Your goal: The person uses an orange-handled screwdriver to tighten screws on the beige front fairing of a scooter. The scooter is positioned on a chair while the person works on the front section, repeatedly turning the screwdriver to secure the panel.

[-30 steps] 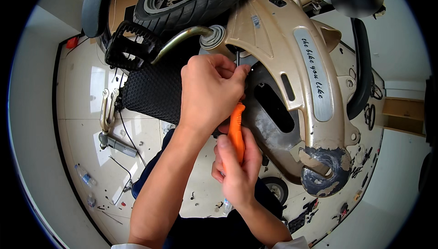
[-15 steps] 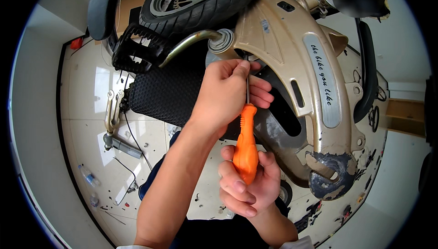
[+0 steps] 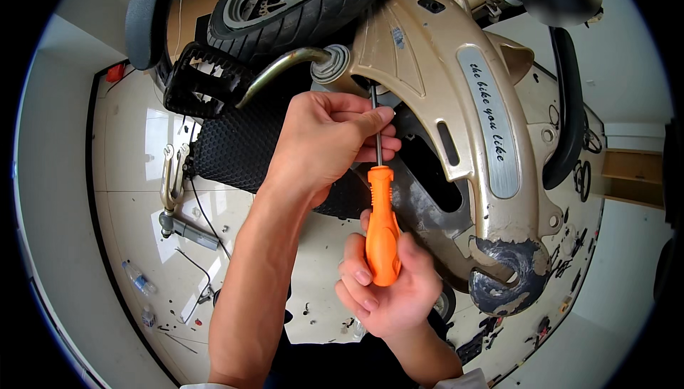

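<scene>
An orange-handled screwdriver (image 3: 383, 243) points away from me, its metal shaft running up to an opening in the underside of a gold bike frame (image 3: 431, 47). The frame hides its tip. My left hand (image 3: 320, 136) pinches the shaft between thumb and fingers, close below that opening. Lower down, my right hand (image 3: 388, 293) has its fingers and thumb around the handle. Left of the opening, a bent crank arm (image 3: 281, 68) with a black pedal (image 3: 203, 83) comes out of a round metal hub.
Above the pedal lies a black-tyred wheel (image 3: 306, 15). A black mesh-covered seat (image 3: 239, 150) extends behind my left forearm. On the tiled floor are a metal fork-like part (image 3: 171, 182), a plastic bottle (image 3: 139, 277) and scattered small parts. A wooden shelf (image 3: 636, 182) stands at the right.
The bike has shifted slightly left in view. My left hand has shifted left and turned, showing more of the shaft. The screwdriver stands a little straighter; my right hand's fingers have shifted on the handle.
</scene>
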The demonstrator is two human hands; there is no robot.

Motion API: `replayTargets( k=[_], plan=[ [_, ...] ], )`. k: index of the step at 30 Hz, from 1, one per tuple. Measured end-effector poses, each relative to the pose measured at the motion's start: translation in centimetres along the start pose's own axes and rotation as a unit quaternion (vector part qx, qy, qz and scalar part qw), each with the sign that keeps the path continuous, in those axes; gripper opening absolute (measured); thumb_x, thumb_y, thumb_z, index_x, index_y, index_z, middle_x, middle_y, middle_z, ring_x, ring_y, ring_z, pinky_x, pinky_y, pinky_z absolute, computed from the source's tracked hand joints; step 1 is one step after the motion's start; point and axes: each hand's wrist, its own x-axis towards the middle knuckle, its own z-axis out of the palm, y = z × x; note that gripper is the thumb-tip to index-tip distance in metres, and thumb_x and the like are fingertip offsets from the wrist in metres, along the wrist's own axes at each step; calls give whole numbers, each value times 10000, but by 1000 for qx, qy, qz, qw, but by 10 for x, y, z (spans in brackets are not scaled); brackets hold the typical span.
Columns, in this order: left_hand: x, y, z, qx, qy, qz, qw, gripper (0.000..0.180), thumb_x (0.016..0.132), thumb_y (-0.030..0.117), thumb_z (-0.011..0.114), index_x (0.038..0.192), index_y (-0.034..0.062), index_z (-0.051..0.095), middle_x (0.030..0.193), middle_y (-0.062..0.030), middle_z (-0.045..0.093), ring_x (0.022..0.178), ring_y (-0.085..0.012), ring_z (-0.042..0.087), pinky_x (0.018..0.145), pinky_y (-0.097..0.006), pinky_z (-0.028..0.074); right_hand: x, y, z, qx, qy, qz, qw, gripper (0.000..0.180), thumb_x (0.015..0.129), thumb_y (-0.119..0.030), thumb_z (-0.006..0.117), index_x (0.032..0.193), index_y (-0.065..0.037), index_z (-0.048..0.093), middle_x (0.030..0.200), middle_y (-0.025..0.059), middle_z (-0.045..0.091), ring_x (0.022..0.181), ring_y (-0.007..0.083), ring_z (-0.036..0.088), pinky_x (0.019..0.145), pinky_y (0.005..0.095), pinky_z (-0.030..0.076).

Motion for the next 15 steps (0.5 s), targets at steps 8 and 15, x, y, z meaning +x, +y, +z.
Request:
replayTargets(
  k=[8,15],
  plan=[
    [-6,0,-5,-140,-53,1,989,188,929,59,535,1013,-95,603,909,-170,670,834,-218,681,798,-317,573,2,3,-6,162,-101,98,977,658,948,-384,353,1408,78,266,1158,271,526,736,302,603,588,373,503],
    [-6,11,-13,-9,-6,-12,1000,221,887,142,648,978,-59,642,837,-123,681,768,-165,685,709,-260,574,-1,2,-14,96,-107,18,989,550,963,-307,468,1366,43,340,1149,246,544,810,277,648,554,277,532]
  ],
)
